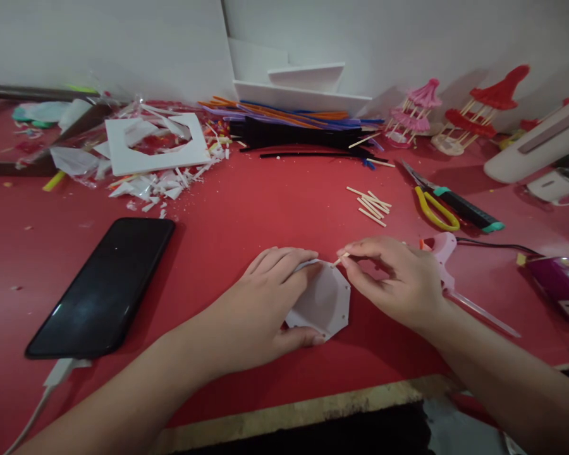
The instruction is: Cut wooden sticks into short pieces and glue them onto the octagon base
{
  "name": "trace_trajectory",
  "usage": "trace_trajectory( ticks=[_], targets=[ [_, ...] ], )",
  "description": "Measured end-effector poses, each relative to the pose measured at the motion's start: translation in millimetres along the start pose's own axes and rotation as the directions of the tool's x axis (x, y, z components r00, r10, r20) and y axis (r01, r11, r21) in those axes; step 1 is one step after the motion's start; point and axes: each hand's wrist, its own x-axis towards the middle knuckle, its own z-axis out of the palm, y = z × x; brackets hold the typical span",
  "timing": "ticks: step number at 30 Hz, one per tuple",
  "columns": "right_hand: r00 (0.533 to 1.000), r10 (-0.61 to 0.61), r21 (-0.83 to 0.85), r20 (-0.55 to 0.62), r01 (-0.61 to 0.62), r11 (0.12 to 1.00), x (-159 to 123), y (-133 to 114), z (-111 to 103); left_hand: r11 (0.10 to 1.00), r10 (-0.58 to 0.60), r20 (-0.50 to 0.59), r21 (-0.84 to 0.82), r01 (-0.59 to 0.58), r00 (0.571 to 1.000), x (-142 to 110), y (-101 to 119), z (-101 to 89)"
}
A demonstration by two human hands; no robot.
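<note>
My left hand [279, 291] grips a small white foam board piece [325, 303] with angled corners, fingers along its far edge and thumb at its near edge. Several small holes run along the board's rim. Between the thumb and fingertips of my right hand [393, 275] is a short wooden stick [340, 260], its lower end at the board's far right corner. Whether the tip sits inside a hole, I cannot tell. Beyond my right hand lies a small pile of similar wooden sticks [372, 205].
A black phone [104, 284] with a white cable lies left. Behind are a cut-out foam board [156, 165], foam scraps, and pipe cleaners [303, 136]. On the right are yellow-handled pliers [436, 212], a cutter [471, 208], a pink glue gun [444, 256], a purple power strip [557, 284] and tiered models [474, 114].
</note>
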Motion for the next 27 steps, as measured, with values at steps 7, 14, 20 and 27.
trace_trajectory(
  ticks=[7, 14, 20, 27],
  targets=[
    [1.0, -0.003, 0.009, 0.01, 0.003, 1.0, -0.3, -0.6, -0.5, 1.0, 0.004, -0.001, -0.003, -0.004, 1.0, -0.8, 0.3, -0.3],
    [1.0, -0.005, -0.006, 0.015, 0.005, 1.0, -0.2, 0.2, 1.3, 1.0, 0.004, -0.02, -0.028, -0.005, 1.0, -0.5, -0.1, -0.2],
    [0.999, 0.026, -0.008, 0.047, -0.026, 1.0, -1.2, 1.5, 1.9, 0.999, 0.011, -0.035, -0.048, -0.013, 0.999, -1.1, 0.0, -1.2],
    [0.999, -0.006, -0.038, 0.049, 0.008, 0.999, -0.9, 0.8, 0.6, 0.998, 0.012, -0.049, -0.068, -0.015, 0.999, -1.0, 0.1, -0.8]
  ],
)
